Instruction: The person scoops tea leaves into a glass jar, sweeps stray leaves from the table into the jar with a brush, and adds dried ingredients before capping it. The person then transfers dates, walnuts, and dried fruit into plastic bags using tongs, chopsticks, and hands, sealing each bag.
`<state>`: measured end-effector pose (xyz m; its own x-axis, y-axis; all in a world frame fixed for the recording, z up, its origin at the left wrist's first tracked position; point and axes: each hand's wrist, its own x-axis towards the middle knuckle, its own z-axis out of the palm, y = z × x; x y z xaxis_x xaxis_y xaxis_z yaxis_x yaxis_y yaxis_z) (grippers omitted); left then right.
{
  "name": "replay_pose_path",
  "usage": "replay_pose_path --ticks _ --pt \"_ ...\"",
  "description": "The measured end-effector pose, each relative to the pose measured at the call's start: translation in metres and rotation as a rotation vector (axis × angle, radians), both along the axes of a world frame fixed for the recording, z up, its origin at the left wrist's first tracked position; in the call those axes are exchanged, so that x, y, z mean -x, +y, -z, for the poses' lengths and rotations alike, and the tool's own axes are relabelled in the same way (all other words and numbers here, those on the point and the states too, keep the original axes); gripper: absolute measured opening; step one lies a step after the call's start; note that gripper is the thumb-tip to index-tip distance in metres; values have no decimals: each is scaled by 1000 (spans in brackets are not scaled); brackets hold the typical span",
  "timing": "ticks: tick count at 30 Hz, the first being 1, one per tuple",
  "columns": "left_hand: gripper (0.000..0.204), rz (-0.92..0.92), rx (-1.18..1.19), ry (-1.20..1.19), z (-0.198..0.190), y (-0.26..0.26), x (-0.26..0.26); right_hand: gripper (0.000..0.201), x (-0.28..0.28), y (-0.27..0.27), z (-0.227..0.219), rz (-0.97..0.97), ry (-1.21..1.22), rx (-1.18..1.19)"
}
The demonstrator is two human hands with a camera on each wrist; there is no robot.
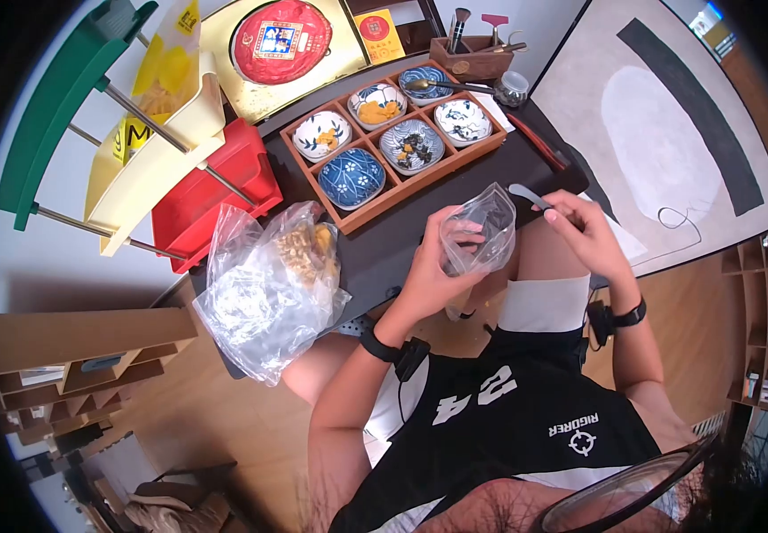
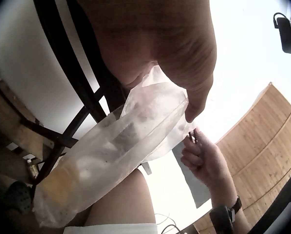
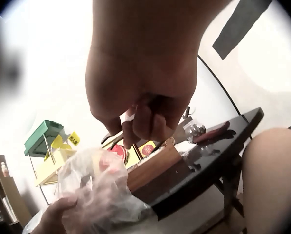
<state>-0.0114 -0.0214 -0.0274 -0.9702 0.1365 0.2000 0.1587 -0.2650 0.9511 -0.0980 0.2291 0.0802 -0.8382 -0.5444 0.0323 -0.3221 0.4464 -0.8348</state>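
Observation:
My left hand [image 1: 437,266] grips a clear plastic bag [image 1: 490,240] near its mouth, above my lap at the table's front edge. In the left wrist view the bag [image 2: 131,129] hangs down with something yellowish [image 2: 62,183] in its bottom. Just right of the bag's mouth, my right hand [image 1: 584,235] pinches the handle of a small spoon with a grey-blue head [image 1: 526,196]. The spoon's head points toward the bag, apart from it. In the right wrist view, curled fingers of the right hand [image 3: 145,122] hide most of the spoon.
A wooden divided tray [image 1: 428,184] holds several small bowls, some with orange or dark dried pieces. A larger clear bag [image 1: 260,302] with brownish-yellow pieces lies at the table's left, beside a tiered rack [image 1: 215,191]. A glass jar [image 1: 511,89] stands at the back right.

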Motion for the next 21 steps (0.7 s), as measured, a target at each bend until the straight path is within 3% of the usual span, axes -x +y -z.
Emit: replay_pose_path --ticks 4,11,21 --pt "89 6 -18 -2 1 1 -1 15 -9 5 19 71 -25 -86" --pt "87 9 -4 -20 -1 0 -1 19 -17 16 28 119 -111 -13" --pt "84 17 9 -30 -5 0 -3 22 -12 7 28 48 -186 43"
